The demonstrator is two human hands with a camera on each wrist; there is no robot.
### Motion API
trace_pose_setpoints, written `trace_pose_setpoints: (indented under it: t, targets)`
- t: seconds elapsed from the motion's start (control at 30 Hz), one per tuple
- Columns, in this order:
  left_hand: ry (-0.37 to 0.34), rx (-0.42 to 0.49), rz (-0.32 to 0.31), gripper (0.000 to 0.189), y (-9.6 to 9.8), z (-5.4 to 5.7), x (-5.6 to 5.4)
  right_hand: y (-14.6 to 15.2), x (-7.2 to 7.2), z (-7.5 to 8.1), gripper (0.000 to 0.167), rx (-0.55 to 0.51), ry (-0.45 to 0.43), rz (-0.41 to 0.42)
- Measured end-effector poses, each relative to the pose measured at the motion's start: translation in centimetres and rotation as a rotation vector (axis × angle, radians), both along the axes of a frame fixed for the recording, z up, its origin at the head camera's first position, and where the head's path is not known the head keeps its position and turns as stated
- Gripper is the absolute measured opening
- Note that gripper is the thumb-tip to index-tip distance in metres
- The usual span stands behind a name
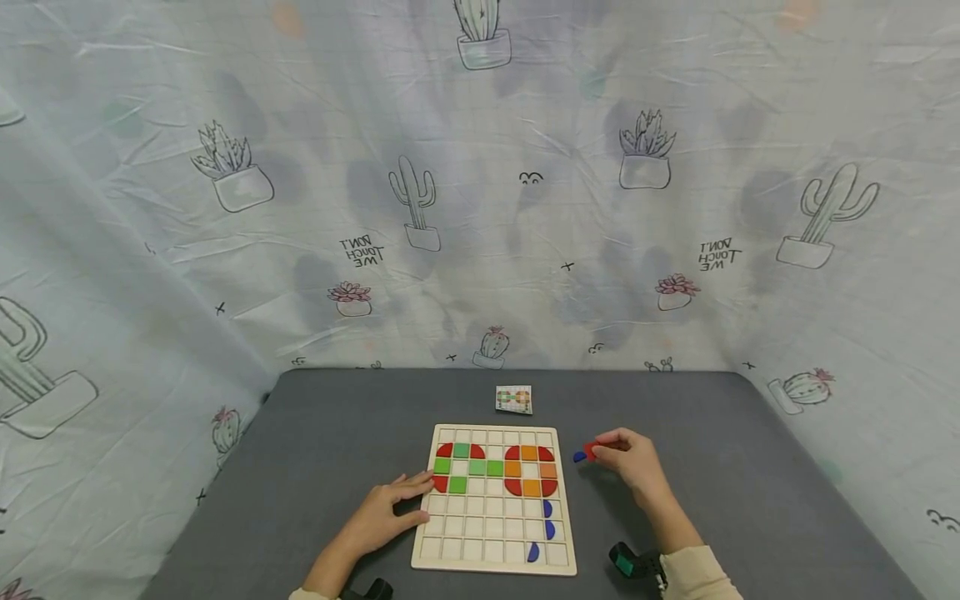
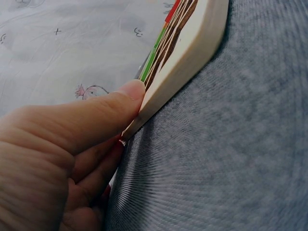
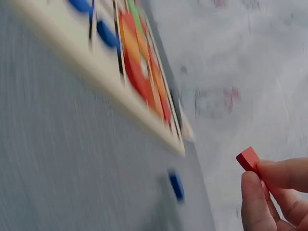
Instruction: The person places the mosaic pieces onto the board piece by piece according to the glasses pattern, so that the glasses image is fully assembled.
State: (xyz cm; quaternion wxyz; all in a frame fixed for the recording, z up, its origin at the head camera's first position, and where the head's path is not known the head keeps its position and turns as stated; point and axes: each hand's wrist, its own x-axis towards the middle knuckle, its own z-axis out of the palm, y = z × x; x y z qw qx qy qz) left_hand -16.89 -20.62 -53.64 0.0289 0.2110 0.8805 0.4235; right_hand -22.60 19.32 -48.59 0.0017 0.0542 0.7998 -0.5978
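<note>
A pale wooden grid board (image 1: 480, 550) lies on the grey table with green, red, orange and blue tiles in its cells. My left hand (image 1: 385, 510) rests against the board's left edge, fingers fairly straight; the left wrist view has the thumb (image 2: 108, 106) touching its side. To the right of the board, my right hand (image 1: 633, 461) pinches a small red tile (image 3: 248, 159) between thumb and fingertips. A blue half-round tile (image 1: 580, 457) lies on the table close to that tile, also seen as a blurred blue piece (image 3: 176, 185) in the right wrist view.
Behind the board lies a small pattern card (image 1: 513, 399) printed with coloured shapes. Blue half-round tiles (image 1: 548, 509) sit in the board's lower right cells. A cactus-print cloth (image 1: 480, 208) hangs behind the table (image 1: 360, 433).
</note>
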Motion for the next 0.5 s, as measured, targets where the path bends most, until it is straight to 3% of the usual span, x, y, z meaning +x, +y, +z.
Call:
trace_pose_setpoints:
  t: [0.23,0.5]
  targets:
    - [0.013,-0.004,0.003,0.055,0.0,0.0,0.1,-5.3,1.2,-0.5,0.011,-0.054,-0.005,0.063]
    - [0.016,-0.002,0.003,0.055,0.0,-0.1,0.1,-9.9,2.1,-1.2,0.012,-0.040,0.019,0.216]
